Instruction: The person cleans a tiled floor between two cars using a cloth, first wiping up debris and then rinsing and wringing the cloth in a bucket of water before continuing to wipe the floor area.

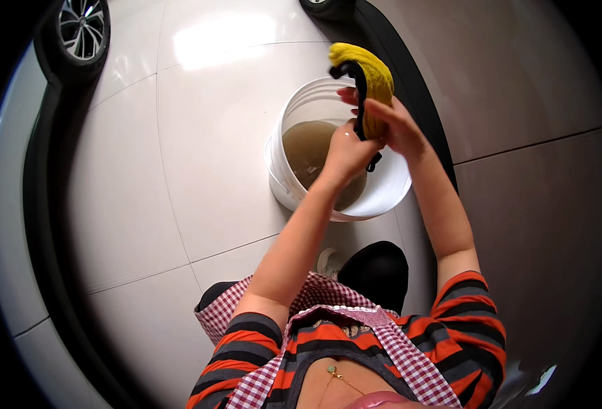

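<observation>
While the left hand (345,151) and right hand (397,126) are each closing their grip on the yellow wash mitt (376,78) with its black cuff, above the white bucket (294,112) of murky water, it is likely hanging soft, sodden and slippery, best squeezed mid-body.

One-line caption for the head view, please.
Both hands, left hand and right hand, grip a yellow-and-black cloth above a white bucket of murky water.
</observation>
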Demonstrator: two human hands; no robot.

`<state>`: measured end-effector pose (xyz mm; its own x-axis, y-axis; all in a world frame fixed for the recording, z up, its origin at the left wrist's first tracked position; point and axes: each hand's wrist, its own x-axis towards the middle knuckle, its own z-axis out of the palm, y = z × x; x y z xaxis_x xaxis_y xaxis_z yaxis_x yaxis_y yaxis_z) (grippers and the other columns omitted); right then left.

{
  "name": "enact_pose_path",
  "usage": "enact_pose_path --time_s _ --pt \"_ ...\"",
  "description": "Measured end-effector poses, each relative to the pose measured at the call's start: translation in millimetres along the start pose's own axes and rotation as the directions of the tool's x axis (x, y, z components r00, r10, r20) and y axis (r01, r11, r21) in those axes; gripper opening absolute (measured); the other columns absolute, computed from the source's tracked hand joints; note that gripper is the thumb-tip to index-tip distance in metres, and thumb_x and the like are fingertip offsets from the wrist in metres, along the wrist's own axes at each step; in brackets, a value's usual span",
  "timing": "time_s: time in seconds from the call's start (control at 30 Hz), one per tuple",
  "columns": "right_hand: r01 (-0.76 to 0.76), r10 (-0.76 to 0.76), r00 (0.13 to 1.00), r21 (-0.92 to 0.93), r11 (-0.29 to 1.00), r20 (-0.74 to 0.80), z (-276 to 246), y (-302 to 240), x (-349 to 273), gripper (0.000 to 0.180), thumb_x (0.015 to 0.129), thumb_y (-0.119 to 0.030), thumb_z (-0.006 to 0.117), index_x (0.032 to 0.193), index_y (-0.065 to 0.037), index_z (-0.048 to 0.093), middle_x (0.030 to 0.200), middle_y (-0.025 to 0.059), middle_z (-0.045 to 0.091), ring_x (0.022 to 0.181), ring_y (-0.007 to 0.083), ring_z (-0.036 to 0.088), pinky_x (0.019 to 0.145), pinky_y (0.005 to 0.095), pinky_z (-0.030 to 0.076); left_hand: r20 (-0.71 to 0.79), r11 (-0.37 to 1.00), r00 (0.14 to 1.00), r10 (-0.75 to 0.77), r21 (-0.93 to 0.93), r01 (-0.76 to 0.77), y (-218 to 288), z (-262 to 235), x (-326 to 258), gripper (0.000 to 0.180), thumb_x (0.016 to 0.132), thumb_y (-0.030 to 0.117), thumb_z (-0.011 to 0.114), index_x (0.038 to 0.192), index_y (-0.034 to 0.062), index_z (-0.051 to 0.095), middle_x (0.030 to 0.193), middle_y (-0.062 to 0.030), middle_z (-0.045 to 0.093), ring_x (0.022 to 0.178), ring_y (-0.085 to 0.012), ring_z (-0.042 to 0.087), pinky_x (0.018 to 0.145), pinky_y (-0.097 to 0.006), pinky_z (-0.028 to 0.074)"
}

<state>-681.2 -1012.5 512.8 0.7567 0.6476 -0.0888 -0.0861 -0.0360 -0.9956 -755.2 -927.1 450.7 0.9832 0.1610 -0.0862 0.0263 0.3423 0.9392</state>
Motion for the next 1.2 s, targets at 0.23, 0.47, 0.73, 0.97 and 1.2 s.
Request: enact_pose_path --time_s 0.23,0.47,0.73,0.97,1.2 --pt "0.057 -0.244 0.896 0.449 0.892 0.372 -9.1 -5.8 5.2 0.079 0.086 -0.054 0.048 0.139 -0.002 0.024 0.138 0.0194 0.035 0.117 0.0259 0.049 0.095 0.0354 0.043 0.59 0.682 0.782 -0.199 -0.49 0.543 27.5 -13.6 -3.4 0.035 0.081 0.026 0.063 0.099 -0.0027 0.053 0.078 -0.0127 0.06 0.06 -0.0157 0.057 0.041 -0.021 0.041" --pt "-0.087 0.07 0.989 0.131 0.988 0.127 -4.2 -4.8 15.4 0.026 0.082 -0.029 0.064 0.088 -0.008 0.05 0.07 -0.0005 0.05 0.062 0.0078 0.049 0.065 0.025 0.044 0.422 0.97 0.898 -0.122 -0.139 0.197 18.0 -15.8 -1.8 0.035 0.074 0.02 0.073 0.098 0.0011 0.055 0.088 -0.0063 0.059 0.077 -0.0107 0.057 0.069 -0.025 0.046" --pt "0.088 -0.132 0.977 -0.251 0.964 -0.165 10.1 29.9 14.4 0.021 0.08 -0.019 0.063 0.091 -0.005 0.053 0.068 -0.0005 0.052 0.057 0.0077 0.049 0.056 0.0246 0.043 0.013 0.956 0.999 -0.047 0.29 0.042 -12.3 4.2 -2.1 0.034 0.068 0.015 0.072 0.092 -0.0036 0.056 0.078 -0.0055 0.062 0.07 -0.0145 0.058 0.066 -0.03 0.047" --pt "-0.004 -0.309 0.883 -0.664 0.748 -0.354 24.3 36.7 11.7 0.039 0.077 -0.024 0.064 0.104 0.0 0.053 0.094 0.0123 0.063 0.086 0.0189 0.061 0.077 0.0323 0.048 -0.098 0.857 0.984 0.15 0.509 -0.08 -22.7 3.7 -0.9 0.031 0.072 0.021 0.065 0.091 -0.0032 0.058 0.084 -0.0239 0.063 0.081 -0.0405 0.06 0.072 -0.042 0.048" --pt "-0.015 -0.179 0.957 -0.651 0.759 -0.23 9.8 28.1 22.4 0.041 0.079 -0.029 0.067 0.105 0.0 0.053 0.097 0.0118 0.063 0.088 0.0171 0.061 0.081 0.0309 0.047 -0.133 0.875 0.972 0.192 0.471 -0.109 -8.0 -5.9 5.3 0.053 0.066 0.025 0.07 0.108 -0.0015 0.053 0.102 -0.0239 0.06 0.096 -0.0381 0.058 0.081 -0.041 0.047"
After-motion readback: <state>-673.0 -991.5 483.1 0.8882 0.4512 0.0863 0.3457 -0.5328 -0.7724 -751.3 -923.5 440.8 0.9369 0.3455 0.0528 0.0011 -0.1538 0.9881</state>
